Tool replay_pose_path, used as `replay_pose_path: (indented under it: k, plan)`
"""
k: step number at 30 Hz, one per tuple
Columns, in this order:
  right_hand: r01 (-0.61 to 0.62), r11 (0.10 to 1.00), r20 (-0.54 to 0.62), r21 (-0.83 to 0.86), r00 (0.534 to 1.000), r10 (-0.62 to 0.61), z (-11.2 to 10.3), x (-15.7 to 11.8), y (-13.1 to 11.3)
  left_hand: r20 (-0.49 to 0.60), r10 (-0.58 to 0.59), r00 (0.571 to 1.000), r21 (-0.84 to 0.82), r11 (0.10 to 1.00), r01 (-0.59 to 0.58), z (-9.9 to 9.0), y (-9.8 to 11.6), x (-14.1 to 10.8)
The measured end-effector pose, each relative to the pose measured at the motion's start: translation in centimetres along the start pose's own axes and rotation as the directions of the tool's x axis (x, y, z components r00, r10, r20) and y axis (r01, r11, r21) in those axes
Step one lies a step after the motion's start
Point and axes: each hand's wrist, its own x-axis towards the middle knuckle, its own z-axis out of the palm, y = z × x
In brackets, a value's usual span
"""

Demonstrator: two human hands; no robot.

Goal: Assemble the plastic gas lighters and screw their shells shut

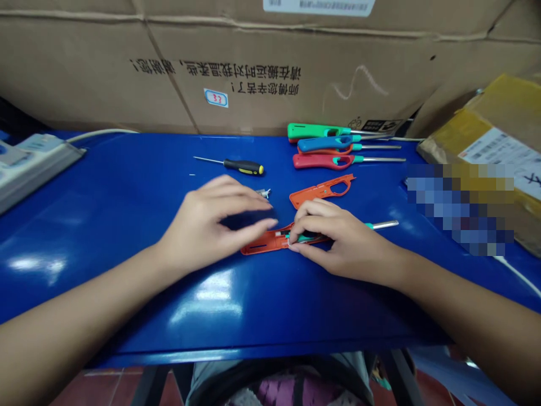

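An opened orange lighter body [265, 242] lies on the blue table, its inner parts exposed and its metal tube pointing right. Over its middle, my right hand [338, 234] has its fingers closed on the lighter's inside. My left hand [224, 217] hovers at the lighter's left end, thumb and fingers apart with nothing between them. Behind the lighter rests the loose orange half shell [306, 195]. A small metal and white part [264, 193] shows just beyond my left fingertips. Farther back is a black and yellow screwdriver [245, 167].
Several long lighters, with a green one [315, 131] and a red one [321, 162], are stacked at the back. A large cardboard box [211, 67] stands behind the table [127, 214]. A taped box [507, 124] is at the right, a power strip [34, 163] at the left.
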Motion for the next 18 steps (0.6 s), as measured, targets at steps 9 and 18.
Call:
replay_pose_path:
  k: [9, 18]
  plan:
    - [-0.059, 0.996, -0.009, 0.065, 0.998, 0.060, -0.3, -0.3, -0.4, 0.118, -0.232, 0.966, 0.317, 0.930, 0.185, -0.7, -2.3, -0.1]
    - [-0.059, 0.998, 0.009, 0.029, 0.998, 0.059, -0.2, -0.3, -0.6, 0.205, -0.301, 0.931, 0.224, 0.941, 0.255, -0.8, -2.1, 0.0]
